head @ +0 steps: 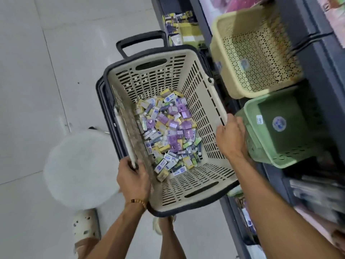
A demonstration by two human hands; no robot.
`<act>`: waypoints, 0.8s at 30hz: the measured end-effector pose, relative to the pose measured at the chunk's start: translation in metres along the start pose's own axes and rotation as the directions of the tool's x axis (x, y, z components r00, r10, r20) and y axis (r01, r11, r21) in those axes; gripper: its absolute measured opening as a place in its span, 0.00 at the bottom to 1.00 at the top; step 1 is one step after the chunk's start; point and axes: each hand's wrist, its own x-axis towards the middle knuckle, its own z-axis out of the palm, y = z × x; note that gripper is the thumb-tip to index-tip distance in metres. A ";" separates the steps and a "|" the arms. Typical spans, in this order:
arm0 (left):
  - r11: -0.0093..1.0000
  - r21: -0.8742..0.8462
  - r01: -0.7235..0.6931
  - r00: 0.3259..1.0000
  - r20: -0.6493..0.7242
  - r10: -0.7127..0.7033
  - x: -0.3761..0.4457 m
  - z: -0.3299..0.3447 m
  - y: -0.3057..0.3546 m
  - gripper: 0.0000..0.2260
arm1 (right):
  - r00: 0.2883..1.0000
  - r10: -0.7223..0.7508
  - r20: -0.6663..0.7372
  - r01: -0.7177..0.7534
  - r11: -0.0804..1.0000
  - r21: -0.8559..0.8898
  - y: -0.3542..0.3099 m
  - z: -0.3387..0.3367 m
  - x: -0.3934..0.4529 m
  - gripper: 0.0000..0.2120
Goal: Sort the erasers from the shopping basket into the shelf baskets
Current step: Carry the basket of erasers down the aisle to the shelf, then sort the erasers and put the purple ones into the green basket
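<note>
At the near rim of the shopping basket (205,101), left grip (133,179) clenched around the left cream handle bar (124,136). At the right rim, right grip (230,136) curled over the edge, grasping it. Inside, on the basket floor, heaped erasers (168,135) in purple, yellow and white wrappers. Beside the right rim, on the shelf, yellow basket (220,43) and green basket (252,116).

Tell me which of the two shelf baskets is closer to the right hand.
The green shelf basket: the right hand, gripping the shopping basket rim, is right beside it. The yellow shelf basket sits farther along the shelf.
</note>
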 end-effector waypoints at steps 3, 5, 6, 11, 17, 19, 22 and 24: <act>0.993 0.042 -0.114 0.978 0.181 0.104 0.006 -0.025 -0.002 0.07 | 0.996 0.008 -0.088 -0.001 0.997 0.081 -0.010 -0.003 -0.027 0.19; 0.981 0.065 -0.181 0.945 0.287 0.156 0.012 -0.053 0.000 0.06 | 0.986 0.082 -0.142 -0.053 0.979 0.196 -0.023 -0.004 -0.047 0.18; 0.976 0.060 -0.209 0.926 0.332 0.178 0.015 -0.068 0.004 0.08 | 0.981 0.128 -0.147 -0.086 0.960 0.267 -0.032 -0.005 -0.058 0.18; 0.916 -0.033 -0.400 0.686 0.652 0.323 0.041 -0.110 0.049 0.11 | 0.938 0.327 -0.112 -0.195 0.768 0.610 -0.066 -0.010 -0.102 0.12; 0.769 -0.037 -0.638 0.387 0.848 0.362 0.083 -0.061 0.125 0.10 | 0.851 0.526 0.003 -0.322 0.516 0.794 -0.055 0.005 -0.101 0.13; 0.735 -0.016 -0.678 0.330 0.887 0.324 0.099 -0.034 0.138 0.09 | 0.838 0.543 0.046 -0.344 0.462 0.817 -0.049 0.019 -0.093 0.13; 0.705 0.017 -0.709 0.265 0.933 0.244 0.129 0.018 0.150 0.09 | 0.811 0.576 0.103 -0.400 0.418 0.816 -0.039 0.048 -0.071 0.13; 0.601 0.065 -0.797 0.233 0.950 0.207 0.151 0.054 0.153 0.12 | 0.790 0.598 0.131 -0.451 0.424 0.785 -0.036 0.071 -0.054 0.13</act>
